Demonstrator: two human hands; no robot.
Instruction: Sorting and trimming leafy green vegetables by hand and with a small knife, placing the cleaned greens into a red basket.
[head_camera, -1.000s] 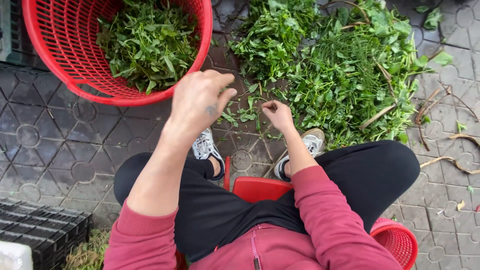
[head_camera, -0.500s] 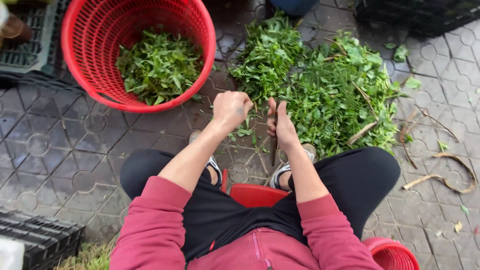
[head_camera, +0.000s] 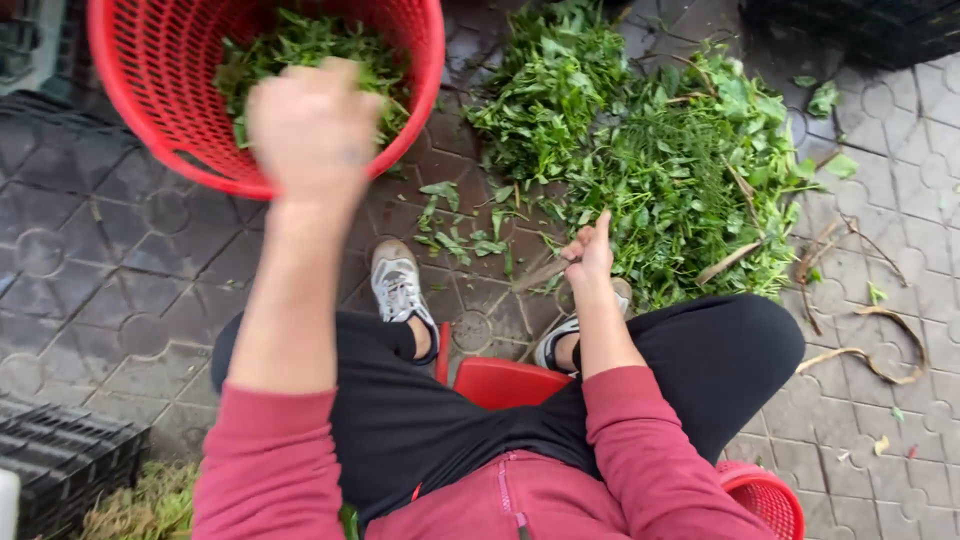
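Left hand (head_camera: 312, 130) now raised, blurred, over red basket (head_camera: 140, 110) at eleven o'clock; grip unreadable. Right hand (head_camera: 588, 255) clasping a stem (head_camera: 540, 274) beside leaf pile (head_camera: 660, 160).

ground: dark grey interlocking paving stones (head_camera: 100, 270), damp-looking, covering the whole floor
crate, lower left: black plastic crate (head_camera: 60, 465) with ribbed walls, standing on the paving
greens by the crate: a low heap of yellowish-green plant matter (head_camera: 140, 510), just beside the black crate
crate, upper right: a second black crate (head_camera: 870, 30), partly out of frame
stool: red plastic stool (head_camera: 505, 380), only its front edge showing
shoes: grey sneakers, one (head_camera: 400, 290) flat on the paving, the other (head_camera: 560, 345) mostly hidden
small basket: red mesh basket (head_camera: 765, 495), bottom right, rim only
dry scraps: brown curled husk strips (head_camera: 870, 350) lying on the stones at right
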